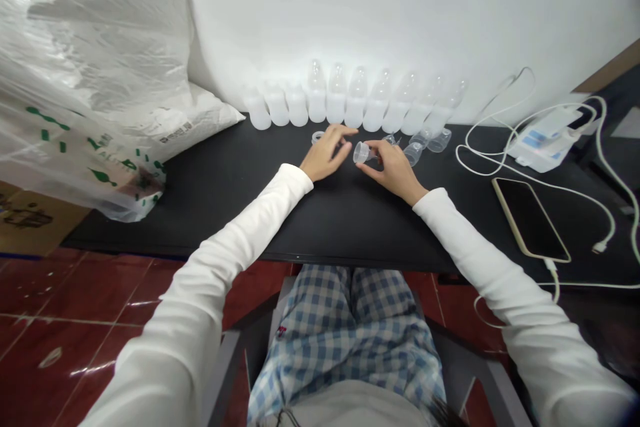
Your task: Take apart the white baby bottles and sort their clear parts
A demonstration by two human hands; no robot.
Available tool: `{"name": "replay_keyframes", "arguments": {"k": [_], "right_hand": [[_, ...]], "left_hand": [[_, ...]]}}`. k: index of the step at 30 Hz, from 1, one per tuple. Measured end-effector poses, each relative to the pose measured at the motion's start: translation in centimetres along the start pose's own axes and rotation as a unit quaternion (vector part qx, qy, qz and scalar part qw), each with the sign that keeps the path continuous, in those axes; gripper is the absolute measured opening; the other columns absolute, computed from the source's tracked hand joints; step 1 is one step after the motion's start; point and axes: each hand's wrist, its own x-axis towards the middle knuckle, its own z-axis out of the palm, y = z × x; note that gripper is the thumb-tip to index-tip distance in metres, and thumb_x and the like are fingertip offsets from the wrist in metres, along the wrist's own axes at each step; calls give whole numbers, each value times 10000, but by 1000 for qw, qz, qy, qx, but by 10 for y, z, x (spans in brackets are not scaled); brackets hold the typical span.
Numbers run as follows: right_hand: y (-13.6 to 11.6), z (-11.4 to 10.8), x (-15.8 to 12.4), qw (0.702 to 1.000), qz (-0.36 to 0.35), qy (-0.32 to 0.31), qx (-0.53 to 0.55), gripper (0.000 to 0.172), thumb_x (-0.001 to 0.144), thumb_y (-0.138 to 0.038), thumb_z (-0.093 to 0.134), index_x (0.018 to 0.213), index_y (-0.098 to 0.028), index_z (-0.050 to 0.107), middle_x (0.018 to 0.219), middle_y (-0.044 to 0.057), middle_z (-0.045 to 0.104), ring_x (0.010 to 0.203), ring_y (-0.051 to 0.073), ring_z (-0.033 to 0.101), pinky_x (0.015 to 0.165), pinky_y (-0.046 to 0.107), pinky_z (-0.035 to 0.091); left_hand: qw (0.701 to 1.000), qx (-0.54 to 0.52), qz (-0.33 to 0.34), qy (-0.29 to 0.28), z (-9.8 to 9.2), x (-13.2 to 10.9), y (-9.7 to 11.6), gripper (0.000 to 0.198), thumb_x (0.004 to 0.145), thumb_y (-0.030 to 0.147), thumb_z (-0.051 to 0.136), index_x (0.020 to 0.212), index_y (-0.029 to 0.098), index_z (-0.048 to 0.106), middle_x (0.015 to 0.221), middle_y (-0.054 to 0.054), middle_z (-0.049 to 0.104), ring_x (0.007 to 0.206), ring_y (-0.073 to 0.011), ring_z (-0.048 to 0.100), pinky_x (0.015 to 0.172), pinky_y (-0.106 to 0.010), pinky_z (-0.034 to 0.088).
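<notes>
- Right hand (393, 168) pinches a clear cap (361, 152) over the bench (320, 220), before the bottles (373, 117).
- Left hand (327, 152): fingers loosely spread, apparently holding nothing, near a ring (317, 138).
- Judgement: light pinch best; squeezing may distort the cap.

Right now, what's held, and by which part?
Right hand holds a clear plastic cap, pinched by its sides near the wide open end. Left hand: nothing visibly held.
</notes>
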Motion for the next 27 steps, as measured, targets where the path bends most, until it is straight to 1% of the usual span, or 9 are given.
{"name": "replay_keyframes", "arguments": {"k": [1,3,5,8,12,16,20,23,27], "right_hand": [[0,0,0,1000,-3,-3,1,420,1017,-452,609,1331,-173,589,1064,120,714,888,254,676,857,388,468],[0,-1,0,1000,-6,-7,1,400,1030,-457,591,1321,-182,600,1048,113,715,878,250,668,856,386,461],[1,-1,0,1000,-6,-10,4,396,1038,-467,578,1316,-186,607,1031,109,716,872,248,662,855,387,459],[2,0,0,1000,-5,-8,16,429,1037,-496,571,1326,-180,602,1042,117,717,863,249,656,855,396,462],[3,0,-1,999,5,-12,44,412,1065,-515,489,1283,-186,607,1056,119,715,828,237,633,868,408,465],[7,2,0,997,8,-18,75,373,1068,-526,474,1178,-201,622,945,81,691,766,216,587,843,393,465],[8,5,1,995,-5,6,101,339,1053,-533,506,1083,-212,612,891,57,647,734,200,546,791,372,467],[6,7,1,995,-1,16,103,320,1058,-523,487,1019,-224,596,878,51,625,744,195,538,753,356,469],[1,5,2,996,4,12,83,302,1070,-467,441,947,-232,585,862,53,609,743,195,537,732,352,485]], "left_hand": [[999,-27,12,-32,6,0,5,635,1054,675,367,1416,191,561,1316,-167,647,1107,-238,670,992,-412,560],[994,-71,7,-82,14,-1,8,688,1019,704,452,1470,187,507,1306,-170,648,1091,-241,675,951,-399,569],[990,-97,-17,-105,19,-2,6,702,994,708,513,1463,186,491,1223,-150,666,1028,-234,682,918,-394,573],[987,-116,-31,-103,18,-3,1,655,996,702,515,1408,194,496,1157,-131,661,959,-220,677,894,-397,574],[987,-134,-12,-91,14,-3,-3,633,1008,705,480,1403,210,479,1244,-155,636,1072,-250,667,947,-423,564],[981,-152,1,-121,13,-3,-2,645,1020,703,447,1424,201,462,1290,-171,644,1122,-272,666,1002,-451,542],[978,-160,-1,-136,12,-2,-2,649,1024,704,428,1451,217,449,1258,-152,670,1071,-275,676,1020,-486,533],[976,-175,-27,-129,13,-3,1,658,989,757,438,1410,254,496,1175,-118,686,992,-264,687,995,-480,548],[966,-212,-84,-120,18,-3,6,683,938,821,466,1323,262,542,1003,-75,678,863,-226,661,886,-426,566]]}}
